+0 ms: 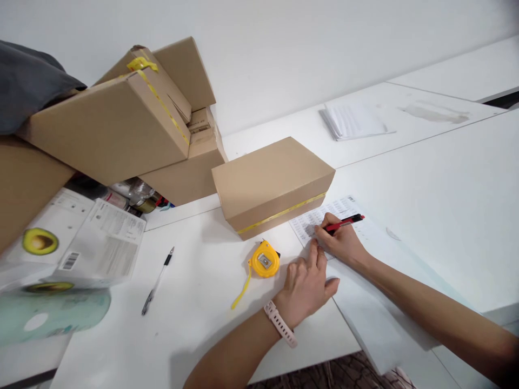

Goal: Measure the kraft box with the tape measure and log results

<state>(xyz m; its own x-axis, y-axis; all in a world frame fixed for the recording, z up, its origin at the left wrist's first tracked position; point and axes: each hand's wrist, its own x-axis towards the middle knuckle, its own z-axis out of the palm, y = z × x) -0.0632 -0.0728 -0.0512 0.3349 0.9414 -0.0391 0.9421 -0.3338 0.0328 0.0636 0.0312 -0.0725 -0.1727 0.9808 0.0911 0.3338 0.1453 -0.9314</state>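
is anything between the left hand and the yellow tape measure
Nothing visible. The left hand rests on the white table with a finger on the printed sheet; the tape measure lies just to its left across bare tabletop. The right hand holds a red pen on the other side.

We note open surface (438,183) to the right of the printed sheet (324,216): nothing stands there, so a hand could pass freely. Further back, a stack of papers (352,120) lies well apart. Just behind the sheet, a closed cardboard box (271,181) blocks the way forward; its near edge overlaps the sheet's far corner. Left of our left hand (306,283), a yellow tape measure (264,262) sits just beside the box, its strap trailing toward us. Between the tape measure and a loose pen (157,281) we see bare surface. Far left is crowded: piled cardboard boxes (121,119) and a printed carton (77,243).
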